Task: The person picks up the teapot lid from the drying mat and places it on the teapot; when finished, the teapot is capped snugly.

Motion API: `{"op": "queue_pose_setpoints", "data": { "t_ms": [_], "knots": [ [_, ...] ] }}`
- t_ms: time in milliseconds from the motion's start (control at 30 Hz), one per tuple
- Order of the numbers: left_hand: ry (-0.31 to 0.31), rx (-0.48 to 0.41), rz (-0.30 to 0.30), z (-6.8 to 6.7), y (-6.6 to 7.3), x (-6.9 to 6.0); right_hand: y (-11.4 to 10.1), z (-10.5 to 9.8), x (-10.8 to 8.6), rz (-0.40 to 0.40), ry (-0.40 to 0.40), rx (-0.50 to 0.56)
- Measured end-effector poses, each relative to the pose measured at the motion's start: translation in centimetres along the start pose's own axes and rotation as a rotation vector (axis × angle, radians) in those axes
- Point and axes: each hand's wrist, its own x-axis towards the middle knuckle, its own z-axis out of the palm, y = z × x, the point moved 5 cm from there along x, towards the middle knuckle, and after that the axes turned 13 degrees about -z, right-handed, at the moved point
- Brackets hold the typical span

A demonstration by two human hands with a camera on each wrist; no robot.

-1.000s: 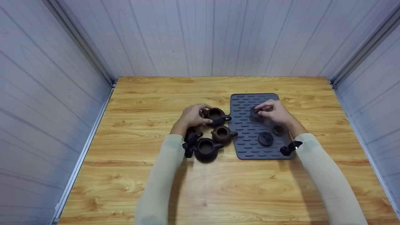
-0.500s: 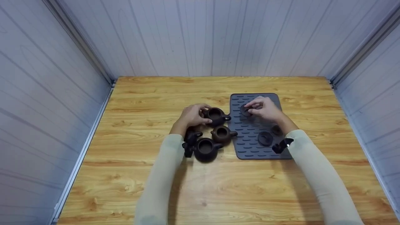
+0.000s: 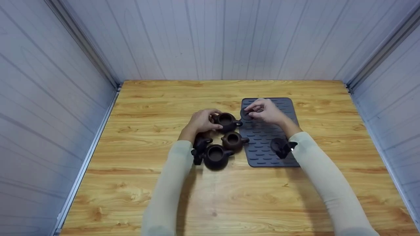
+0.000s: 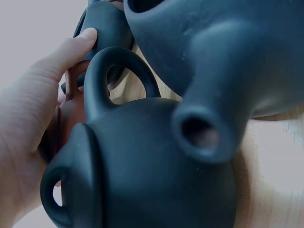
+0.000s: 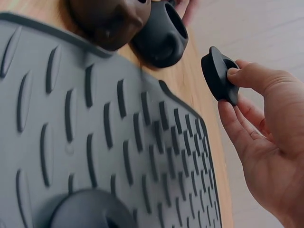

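Note:
My left hand [image 3: 202, 122] holds the spout side of an uncovered black teapot [image 3: 227, 127] at the back of the cluster; in the left wrist view, its thumb presses that teapot's side. My right hand [image 3: 267, 112] pinches a black teapot lid [image 5: 219, 76] by its looped knob between thumb and fingers. This lid is held above the mat's left edge, just right of the back teapot and apart from it. An uncovered brown teapot [image 3: 233, 142] and another uncovered black teapot [image 3: 216, 158] stand nearer the front.
A lidded black teapot [image 4: 156, 156] and a reddish-brown one [image 4: 71, 116] sit by the left wrist, mostly hidden in the head view. The grey ridged mat [image 3: 259, 154] bears another black lid [image 3: 277, 144], partly covered by the right wrist camera [image 3: 286, 150].
My right hand has carried the black lid left across the mat towards the back teapot. The right forearm now hides the small brown lid. My left hand stays put.

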Motion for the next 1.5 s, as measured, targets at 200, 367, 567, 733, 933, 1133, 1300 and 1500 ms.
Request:
{"op": "queue_pose_setpoints", "data": {
  "t_ms": [200, 367, 567, 733, 933, 1133, 1300, 1500],
  "knots": [
    [0.001, -0.007, 0.035, 0.7, -1.4, 1.6, -0.8, 0.9, 1.2, -0.014, -0.033, 0.003],
    [-0.005, -0.002, 0.009, -0.1, 0.1, 0.1, -1.6, 1.7, 1.9, -0.032, -0.045, 0.019],
    [0.01, 0.012, 0.004, -0.2, 0.3, -0.2, -2.2, 2.5, 2.8, -0.051, -0.045, 0.013],
    [0.013, 0.012, 0.005, -0.3, 0.2, -0.3, -2.6, 3.3, 3.4, -0.054, -0.057, 0.009],
    [0.02, 0.018, 0.006, -0.4, 0.1, -0.2, -2.8, 4.6, 4.2, -0.067, -0.063, 0.028],
    [0.017, 0.032, 0.006, -0.4, 0.0, -0.2, -2.6, 5.5, 4.6, -0.054, -0.041, 0.015],
    [0.018, 0.036, 0.005, -0.4, 0.0, -0.2, -2.3, 6.2, 4.6, -0.062, -0.031, 0.024],
    [0.021, 0.035, 0.006, -0.3, 0.1, -0.2, -1.9, 6.7, 4.4, -0.056, -0.017, 0.017]
  ]
}}
